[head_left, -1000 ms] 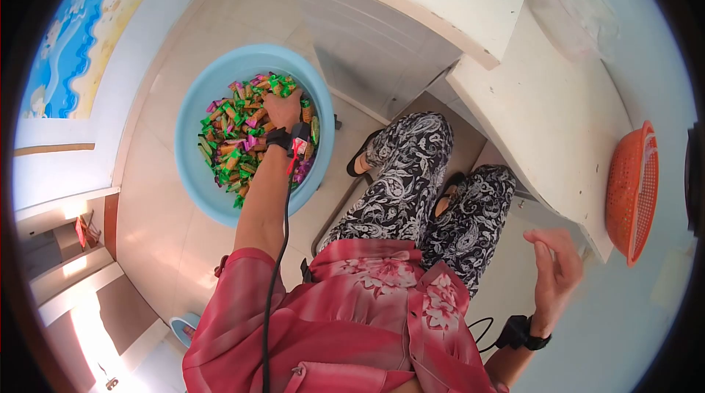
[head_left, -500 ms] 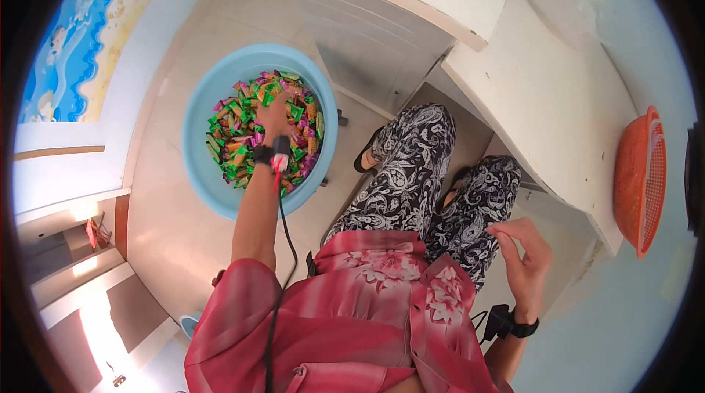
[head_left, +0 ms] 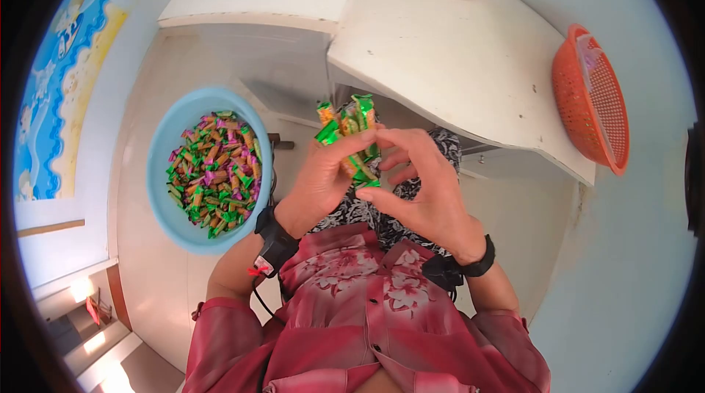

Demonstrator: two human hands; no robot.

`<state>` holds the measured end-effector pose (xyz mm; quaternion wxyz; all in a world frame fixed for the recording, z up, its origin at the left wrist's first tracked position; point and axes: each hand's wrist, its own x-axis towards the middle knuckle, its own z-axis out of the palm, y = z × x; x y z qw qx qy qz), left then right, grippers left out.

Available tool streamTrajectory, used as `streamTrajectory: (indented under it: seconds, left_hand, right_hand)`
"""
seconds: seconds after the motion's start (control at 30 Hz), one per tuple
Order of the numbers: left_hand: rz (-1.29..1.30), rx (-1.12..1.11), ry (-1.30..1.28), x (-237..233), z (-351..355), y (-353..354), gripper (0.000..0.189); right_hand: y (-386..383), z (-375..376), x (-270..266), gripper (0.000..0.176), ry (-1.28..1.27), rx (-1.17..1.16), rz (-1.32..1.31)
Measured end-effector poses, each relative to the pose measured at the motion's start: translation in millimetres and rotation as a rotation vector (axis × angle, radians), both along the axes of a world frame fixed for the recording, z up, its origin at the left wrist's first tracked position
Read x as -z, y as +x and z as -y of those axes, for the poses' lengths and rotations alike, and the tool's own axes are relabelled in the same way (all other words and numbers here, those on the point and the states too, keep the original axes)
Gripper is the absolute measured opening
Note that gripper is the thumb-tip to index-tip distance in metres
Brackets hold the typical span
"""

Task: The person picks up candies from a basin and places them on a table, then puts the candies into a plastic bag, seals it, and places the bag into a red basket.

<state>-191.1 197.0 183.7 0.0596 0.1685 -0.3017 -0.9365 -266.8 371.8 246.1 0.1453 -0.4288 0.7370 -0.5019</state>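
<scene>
My left hand [head_left: 321, 180] is closed around a small bundle of green-and-yellow wrapped candies [head_left: 355, 120], held up in front of my lap. From the other side my right hand [head_left: 429, 187] curls against the same bundle, its index finger near the middle and its thumb at the lower end of one candy. The palm side of the grip is partly hidden. On the floor to the left, a light blue basin [head_left: 158, 191] holds a heap of similar candies [head_left: 217, 172] in green and purple wrappers.
A worn white table [head_left: 455, 62] runs along the front and right. On its right end an orange plastic colander [head_left: 569, 99] leans on its side. A sea-themed picture [head_left: 70, 92] covers part of the left wall. Black wristbands and a cable are on my arms.
My left hand has come out of the basin with candies and now holds them over my lap. My right hand has moved in to meet them. The view has turned to the right.
</scene>
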Motion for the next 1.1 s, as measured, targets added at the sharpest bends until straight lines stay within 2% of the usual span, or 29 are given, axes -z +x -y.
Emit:
streamTrajectory:
  seconds: [0.07, 0.17, 0.2, 0.3, 0.33, 0.43, 0.47, 0.57, 0.6, 0.67, 0.73, 0.8, 0.9, 1.1]
  left_hand:
    - [-0.022, 0.088, 0.079, -19.1, -12.4, -12.9, 0.026]
    - [0.042, 0.147, -0.009, -39.4, -24.1, -34.0, 0.024]
    - [0.041, 0.153, -0.055, -35.1, -26.6, -43.4, 0.022]
    - [-0.064, 0.16, -0.125, -30.8, -35.0, -68.9, 0.022]
    - [-0.064, 0.193, -0.168, -36.9, -34.2, -76.1, 0.021]
    - [-0.042, 0.234, -0.157, -43.4, -31.6, -101.2, 0.024]
    - [-0.043, 0.293, -0.115, -50.7, -30.5, -113.4, 0.031]
    - [-0.06, 0.297, -0.091, -52.8, -16.0, -136.3, 0.036]
    - [-0.057, 0.258, -0.088, -54.8, -15.0, -142.0, 0.042]
    - [-0.058, 0.249, -0.272, -53.2, -11.3, -149.5, 0.052]
    - [-0.031, 0.221, -0.302, -53.1, -5.7, -153.4, 0.063]
    - [0.025, 0.174, -0.181, -55.3, 1.2, -155.4, 0.075]
    - [0.092, 0.108, -0.287, -55.6, 5.0, -155.0, 0.082]
    - [-0.004, 0.037, -0.539, -64.9, 7.3, -124.2, 0.074]
  right_hand:
    - [-2.3, -6.3, 2.5, 0.083, 0.027, 0.056, -0.06]
    - [-3.8, -11.6, 3.9, 0.082, -0.011, 0.199, -0.14]
    - [-4.4, -11.6, 1.8, 0.069, -0.023, 0.256, -0.093]
    - [-30.4, -20.6, 12.4, 0.06, -0.146, 0.342, -0.254]
    - [-34.9, -19.5, 8.3, 0.05, -0.153, 0.387, -0.149]
    - [-57.7, -18.3, 6.6, 0.044, -0.23, 0.43, 0.01]
    - [-67.4, -18.1, 12.1, 0.037, -0.238, 0.473, -0.039]
    - [-95.5, -21.8, 25.1, 0.033, -0.246, 0.533, 0.037]
    - [-103.7, -22.4, 29.2, 0.03, -0.237, 0.543, 0.057]
    - [-120.1, -26.5, 46.0, 0.027, -0.223, 0.562, -0.053]
    - [-129.1, -29.9, 54.0, 0.026, -0.142, 0.612, -0.147]
    - [-133.3, -30.3, 54.1, 0.026, 0.002, 0.692, -0.224]
    - [-135.9, -27.3, 52.6, 0.029, 0.117, 0.768, -0.226]
    - [-140.7, -23.5, 48.6, 0.027, 0.212, 0.779, -0.293]
